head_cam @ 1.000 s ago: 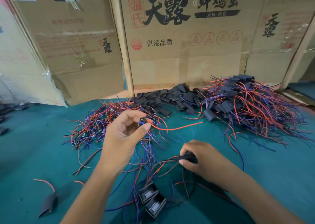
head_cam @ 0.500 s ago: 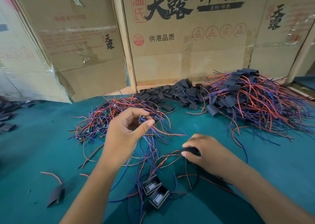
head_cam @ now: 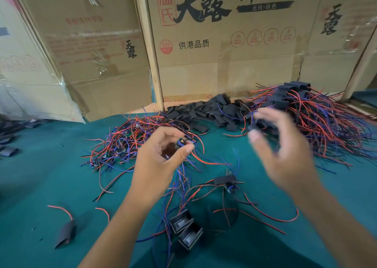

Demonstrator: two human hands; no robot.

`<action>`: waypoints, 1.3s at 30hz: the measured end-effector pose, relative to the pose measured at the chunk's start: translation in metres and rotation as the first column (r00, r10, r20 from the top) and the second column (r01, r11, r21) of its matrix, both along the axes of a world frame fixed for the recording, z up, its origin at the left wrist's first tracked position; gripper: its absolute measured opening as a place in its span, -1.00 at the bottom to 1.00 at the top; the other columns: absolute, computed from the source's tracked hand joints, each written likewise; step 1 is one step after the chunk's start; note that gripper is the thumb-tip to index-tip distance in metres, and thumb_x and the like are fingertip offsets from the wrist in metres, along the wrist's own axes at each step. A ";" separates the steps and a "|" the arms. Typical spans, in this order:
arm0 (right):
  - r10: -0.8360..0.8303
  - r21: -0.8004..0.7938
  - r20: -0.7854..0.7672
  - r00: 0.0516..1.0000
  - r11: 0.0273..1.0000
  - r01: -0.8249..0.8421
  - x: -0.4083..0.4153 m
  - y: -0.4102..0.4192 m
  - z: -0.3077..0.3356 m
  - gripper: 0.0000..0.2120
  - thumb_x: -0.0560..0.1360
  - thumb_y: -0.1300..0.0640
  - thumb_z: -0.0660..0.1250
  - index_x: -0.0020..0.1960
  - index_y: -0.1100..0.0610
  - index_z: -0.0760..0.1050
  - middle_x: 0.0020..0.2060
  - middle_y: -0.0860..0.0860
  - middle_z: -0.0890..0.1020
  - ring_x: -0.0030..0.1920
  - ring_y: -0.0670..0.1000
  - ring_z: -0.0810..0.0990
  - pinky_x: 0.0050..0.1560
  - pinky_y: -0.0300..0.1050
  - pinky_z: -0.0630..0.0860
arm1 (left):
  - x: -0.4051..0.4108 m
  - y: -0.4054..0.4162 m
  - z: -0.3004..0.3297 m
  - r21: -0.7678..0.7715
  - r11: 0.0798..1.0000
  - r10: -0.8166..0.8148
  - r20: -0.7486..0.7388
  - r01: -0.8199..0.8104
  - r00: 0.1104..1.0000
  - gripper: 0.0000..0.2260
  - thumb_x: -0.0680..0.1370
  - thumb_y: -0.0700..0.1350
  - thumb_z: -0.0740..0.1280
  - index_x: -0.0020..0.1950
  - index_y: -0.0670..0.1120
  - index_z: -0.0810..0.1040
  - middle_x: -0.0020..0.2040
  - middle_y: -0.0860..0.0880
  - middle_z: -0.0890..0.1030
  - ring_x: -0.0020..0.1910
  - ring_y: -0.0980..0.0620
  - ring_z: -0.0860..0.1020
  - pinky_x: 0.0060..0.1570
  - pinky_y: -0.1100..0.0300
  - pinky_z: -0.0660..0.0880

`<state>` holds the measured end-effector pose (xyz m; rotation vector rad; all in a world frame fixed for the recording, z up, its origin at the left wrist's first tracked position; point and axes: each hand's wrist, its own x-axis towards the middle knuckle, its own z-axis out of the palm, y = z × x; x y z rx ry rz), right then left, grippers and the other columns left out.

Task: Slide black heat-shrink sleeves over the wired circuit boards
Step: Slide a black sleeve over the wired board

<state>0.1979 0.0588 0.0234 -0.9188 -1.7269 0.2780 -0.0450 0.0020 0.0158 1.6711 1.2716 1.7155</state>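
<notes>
The left hand (head_cam: 157, 165) is raised above the middle of the teal cloth-covered counter (head_cam: 40, 176). Its grip is closed to a pinch: thumb and forefinger hold a small wired circuit board (head_cam: 180, 142), and thin red and blue wires (head_cam: 202, 159) hang from it toward the counter.

The right hand (head_cam: 285, 151) is in the air to the right of it, blurred by motion. Its fingers are spread and only loosely bent, and a short black heat-shrink sleeve (head_cam: 254, 128) sits at the tip of its thumb; whether the grip really holds this sleeve I cannot tell, because of the blur.

On the counter below the right hand lies one board with a black sleeve partly over it (head_cam: 225, 181), with its wires around it. Nearer the front edge two black sleeved boards (head_cam: 186, 230) lie touching each other. A single flat black sleeve (head_cam: 65, 234) lies near the front left corner, beside a loose red wire (head_cam: 61, 209).

Behind the left hand is a heap of bare wired boards (head_cam: 126, 143). At the back edge is a pile of loose black sleeves (head_cam: 204, 112), and at the back right a large heap of sleeved boards with red and blue wires (head_cam: 318, 116). Brown printed cardboard boxes (head_cam: 224, 43) stand along the back edge.
</notes>
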 end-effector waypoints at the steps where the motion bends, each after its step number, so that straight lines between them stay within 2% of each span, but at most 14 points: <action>1: 0.093 -0.009 0.114 0.989 0.996 -0.093 -0.012 -0.011 0.000 -0.45 0.47 -0.12 0.32 0.40 0.03 0.36 0.33 -0.11 0.46 0.39 -0.14 0.36 0.41 -0.20 0.24 | 0.004 -0.002 0.000 0.013 0.999 -0.029 -0.046 0.030 0.998 -0.80 0.46 -0.08 0.51 0.01 0.09 0.56 -0.08 0.02 0.71 -0.11 -0.01 0.63 -0.06 0.19 0.53; 3: 0.215 -0.026 0.308 0.927 0.976 -0.218 -0.035 -0.026 -0.008 -0.28 0.41 -0.20 0.37 0.48 0.01 0.25 0.40 -0.18 0.35 0.46 -0.29 0.14 0.49 -0.22 0.03 | 0.011 -0.006 -0.001 0.018 0.995 -0.091 -0.144 0.095 0.985 -0.80 0.47 -0.07 0.50 0.03 0.08 0.56 -0.07 0.08 0.69 -0.13 0.08 0.62 -0.06 0.26 0.51; 4: 0.249 -0.028 0.341 0.906 0.967 -0.255 -0.044 -0.029 -0.013 -0.29 0.42 -0.17 0.39 0.48 0.03 0.25 0.38 -0.19 0.37 0.44 -0.34 0.12 0.51 -0.21 -0.02 | 0.014 -0.007 -0.001 0.007 0.993 -0.117 -0.183 0.120 0.976 -0.79 0.47 -0.04 0.50 0.04 0.08 0.56 -0.07 0.12 0.68 -0.12 0.13 0.62 -0.06 0.29 0.51; 6: 0.291 -0.061 0.323 0.901 0.956 -0.286 -0.050 -0.029 -0.016 -0.47 0.46 -0.06 0.39 0.37 0.04 0.38 0.21 -0.21 0.49 0.30 -0.32 0.33 0.46 -0.23 0.10 | 0.017 -0.010 -0.001 -0.018 0.988 -0.154 -0.218 0.154 0.964 -0.78 0.45 0.01 0.50 0.05 0.09 0.57 -0.05 0.14 0.67 -0.10 0.09 0.63 -0.03 0.16 0.54; 8: 0.310 -0.113 0.287 0.906 0.950 -0.290 -0.045 -0.028 -0.012 -0.68 0.48 -0.02 0.37 0.22 -0.02 0.47 -0.03 -0.24 0.55 0.07 -0.22 0.49 0.19 -0.35 0.33 | 0.016 -0.011 -0.001 -0.025 0.988 -0.156 -0.256 0.155 0.954 -0.78 0.44 0.04 0.49 0.04 0.10 0.57 -0.08 0.12 0.65 -0.11 -0.06 0.60 -0.02 0.02 0.53; 10: 0.333 -0.163 0.262 0.906 0.941 -0.298 -0.037 -0.026 -0.010 -0.79 0.49 -0.01 0.37 0.12 -0.06 0.51 -0.18 -0.19 0.58 -0.10 -0.18 0.53 -0.05 -0.37 0.40 | 0.014 -0.011 -0.001 -0.027 0.990 -0.141 -0.275 0.139 0.951 -0.78 0.43 0.07 0.49 0.04 0.12 0.57 -0.09 0.08 0.61 -0.11 -0.09 0.56 -0.02 -0.01 0.50; 14: 0.339 -0.188 0.294 0.893 0.937 -0.294 -0.028 -0.021 -0.008 -0.92 0.51 0.04 0.40 -0.01 -0.01 0.57 -0.26 -0.09 0.60 -0.22 -0.06 0.55 -0.13 -0.09 0.48 | 0.007 -0.009 -0.002 -0.083 0.991 -0.125 -0.311 0.105 0.942 -0.76 0.45 0.10 0.47 0.09 0.16 0.59 -0.08 0.03 0.58 -0.16 -0.06 0.54 -0.07 0.03 0.50; 17: 0.363 -0.213 0.388 0.848 0.930 -0.300 -0.024 -0.016 -0.006 -0.96 0.54 0.03 0.35 -0.06 -0.02 0.55 -0.26 -0.09 0.59 -0.23 -0.03 0.54 -0.17 0.05 0.48 | 0.004 -0.007 -0.003 -0.086 0.992 -0.122 -0.468 0.093 0.875 -0.83 0.55 0.00 0.44 0.14 0.10 0.63 -0.08 0.22 0.61 -0.15 0.21 0.55 -0.12 0.36 0.41; 19: 0.390 -0.249 0.412 0.823 0.918 -0.310 -0.018 -0.012 -0.005 -0.95 0.54 0.05 0.36 -0.10 -0.01 0.55 -0.27 -0.09 0.60 -0.22 -0.04 0.55 -0.14 0.02 0.48 | 0.005 -0.007 -0.002 -0.076 0.993 -0.113 -0.545 0.086 0.831 -0.87 0.58 -0.06 0.41 0.12 0.04 0.64 -0.03 0.24 0.61 -0.06 0.21 0.57 -0.09 0.42 0.38; 24: 0.396 -0.268 0.456 0.797 0.915 -0.301 0.001 -0.001 -0.001 -0.92 0.53 0.07 0.39 -0.14 0.02 0.58 -0.28 -0.11 0.59 -0.19 -0.09 0.55 -0.10 -0.18 0.44 | 0.001 -0.007 -0.001 -0.080 0.992 -0.123 -0.589 0.094 0.799 -0.96 0.59 -0.11 0.38 0.03 0.02 0.60 -0.13 0.17 0.55 -0.24 0.14 0.48 -0.22 0.41 0.32; 27: 0.376 -0.240 0.522 0.765 0.926 -0.291 0.006 0.003 -0.001 -0.88 0.57 -0.01 0.33 -0.10 -0.03 0.59 -0.27 -0.14 0.56 -0.18 -0.09 0.52 -0.09 -0.15 0.42 | -0.001 -0.006 0.000 -0.062 0.992 -0.122 -0.628 0.107 0.768 -0.92 0.57 0.00 0.41 0.00 0.02 0.61 -0.20 0.14 0.50 -0.28 0.15 0.42 -0.25 0.39 0.28; 31: 0.367 -0.226 0.538 0.759 0.930 -0.289 0.008 0.006 -0.004 -0.86 0.59 -0.03 0.28 -0.07 -0.06 0.60 -0.26 -0.18 0.54 -0.17 -0.12 0.51 -0.08 -0.17 0.40 | -0.008 -0.001 -0.004 -0.096 0.989 -0.149 -0.673 0.114 0.725 -0.87 0.58 0.04 0.38 -0.08 0.00 0.61 -0.19 0.08 0.54 -0.20 0.07 0.49 -0.18 0.21 0.40; 37: 0.337 -0.262 0.592 0.732 0.940 -0.220 0.011 0.016 -0.017 -0.86 0.59 -0.02 0.28 -0.08 -0.05 0.57 -0.27 -0.17 0.51 -0.19 -0.10 0.47 -0.08 -0.03 0.45 | -0.035 0.005 -0.009 -0.290 0.956 -0.250 -0.707 0.052 0.661 -0.85 0.55 0.09 0.39 -0.17 0.07 0.58 -0.26 0.13 0.53 -0.30 0.14 0.47 -0.27 0.29 0.35; 39: 0.339 -0.256 0.623 0.705 0.940 -0.226 0.005 0.015 -0.022 -0.84 0.61 -0.04 0.24 -0.06 -0.04 0.57 -0.23 -0.14 0.52 -0.18 -0.11 0.45 -0.07 -0.04 0.43 | -0.037 0.006 -0.012 -0.320 0.946 -0.277 -0.725 0.048 0.630 -0.87 0.55 0.07 0.41 -0.13 0.04 0.60 -0.23 0.15 0.57 -0.22 0.17 0.52 -0.19 0.29 0.40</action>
